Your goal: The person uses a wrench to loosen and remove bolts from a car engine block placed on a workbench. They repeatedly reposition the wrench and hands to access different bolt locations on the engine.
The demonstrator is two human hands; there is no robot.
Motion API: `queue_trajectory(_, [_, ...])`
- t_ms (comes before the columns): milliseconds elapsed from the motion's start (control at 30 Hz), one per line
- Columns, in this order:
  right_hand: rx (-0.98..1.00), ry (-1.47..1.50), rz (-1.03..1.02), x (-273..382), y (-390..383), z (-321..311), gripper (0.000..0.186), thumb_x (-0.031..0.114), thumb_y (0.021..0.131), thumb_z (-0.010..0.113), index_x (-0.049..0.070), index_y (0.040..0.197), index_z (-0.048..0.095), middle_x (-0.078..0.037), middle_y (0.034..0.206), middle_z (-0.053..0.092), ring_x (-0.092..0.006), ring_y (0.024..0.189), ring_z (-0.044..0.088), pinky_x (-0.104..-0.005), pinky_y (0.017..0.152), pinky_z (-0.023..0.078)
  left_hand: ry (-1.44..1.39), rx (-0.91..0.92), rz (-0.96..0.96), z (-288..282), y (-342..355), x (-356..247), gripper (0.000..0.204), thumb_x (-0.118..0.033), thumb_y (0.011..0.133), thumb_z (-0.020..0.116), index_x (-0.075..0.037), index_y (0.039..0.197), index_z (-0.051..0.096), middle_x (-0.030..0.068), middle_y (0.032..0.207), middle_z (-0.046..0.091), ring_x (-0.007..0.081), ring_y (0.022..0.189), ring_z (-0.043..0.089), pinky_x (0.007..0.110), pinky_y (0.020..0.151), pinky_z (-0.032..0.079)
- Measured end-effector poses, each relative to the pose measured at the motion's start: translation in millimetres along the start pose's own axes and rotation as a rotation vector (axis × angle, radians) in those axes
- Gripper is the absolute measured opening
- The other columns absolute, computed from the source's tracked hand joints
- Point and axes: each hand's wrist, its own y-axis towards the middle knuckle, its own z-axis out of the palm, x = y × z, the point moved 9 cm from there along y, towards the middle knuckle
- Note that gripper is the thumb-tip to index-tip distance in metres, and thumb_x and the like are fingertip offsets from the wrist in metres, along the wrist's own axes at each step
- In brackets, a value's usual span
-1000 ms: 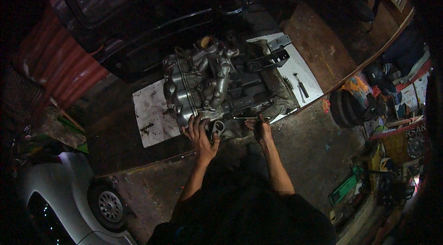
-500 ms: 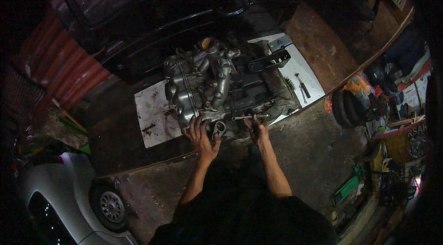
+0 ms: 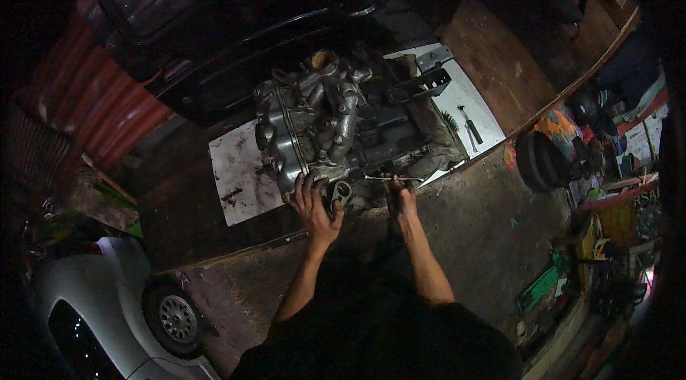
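Note:
An engine (image 3: 344, 122) with a ribbed metal cover and curved intake pipes lies in front of me. My left hand (image 3: 314, 212) rests on its near left end, fingers spread over the metal, gripping nothing. Just right of that hand's thumb is a metal part with a round eye (image 3: 341, 195); whether the thumb touches it I cannot tell. In my right hand (image 3: 402, 201) is a thin spanner (image 3: 374, 178), held crosswise by the engine's near edge. The fingertips on it are dark and partly hidden.
White boards (image 3: 236, 187) lie under the engine on a wooden bench (image 3: 193, 237). A small hammer-like tool (image 3: 471, 126) and a brush (image 3: 449, 120) lie to the right. A silver car (image 3: 107, 301) stands at lower left; tyres (image 3: 537, 165) and clutter sit at right.
The spanner and my right fingers have shifted slightly to the right. My left hand stays on the engine's near end.

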Motion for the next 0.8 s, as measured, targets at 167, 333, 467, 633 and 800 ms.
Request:
queue_trajectory(167, [-0.033,-0.061,0.004,-3,14,-22,0.038,0.006,0.086,0.057,-0.001,0.120,0.040,-0.015,0.115,0.048,-0.0291,0.097,0.056,-0.0377,0.085,0.047,-0.018,-0.036,0.021,-2,2,-3,0.044,-0.039,0.086,0.043,-0.006,0.114,0.050,0.0127,0.131,0.041,0.0326,0.130,0.024,0.057,0.103,0.002])
queue_trajectory(333, [-0.079,-0.133,-0.063,17,-3,14,0.044,0.007,0.087,0.055,-0.002,0.125,0.036,-0.014,0.109,0.054,-0.0260,0.089,0.060,-0.0338,0.073,0.047,-0.023,-0.048,0.017,-3,2,-3,0.046,-0.041,0.087,0.042,-0.006,0.113,0.051,0.0130,0.130,0.042,0.0330,0.129,0.025,0.057,0.103,0.003])
queue_trajectory(467, [-0.009,-0.142,-0.029,14,5,9,0.045,0.003,0.091,0.043,-0.002,0.131,0.025,-0.019,0.131,0.034,-0.0342,0.118,0.040,-0.0454,0.095,0.042,-0.036,-0.038,0.017,-2,3,-3,0.046,-0.040,0.084,0.045,-0.006,0.113,0.050,0.0118,0.132,0.040,0.0321,0.131,0.023,0.058,0.102,0.002])
queue_trajectory(633, [-0.242,0.249,0.120,0,-11,11,0.035,0.005,0.093,0.037,-0.003,0.127,0.031,-0.016,0.123,0.041,-0.0306,0.112,0.047,-0.0436,0.094,0.042,-0.029,-0.029,0.001,-1,2,0,0.045,-0.039,0.082,0.047,-0.006,0.112,0.050,0.0114,0.133,0.039,0.0317,0.131,0.022,0.059,0.102,0.003])
queue_trajectory(800, [-0.212,0.121,0.110,-16,13,-19,0.034,0.011,0.089,0.044,-0.001,0.122,0.040,-0.014,0.120,0.048,-0.0292,0.097,0.055,-0.0325,0.080,0.047,-0.030,-0.024,0.007,-1,2,-1,0.044,-0.038,0.081,0.047,-0.006,0.112,0.050,0.0117,0.133,0.040,0.0317,0.131,0.022,0.060,0.101,0.004])
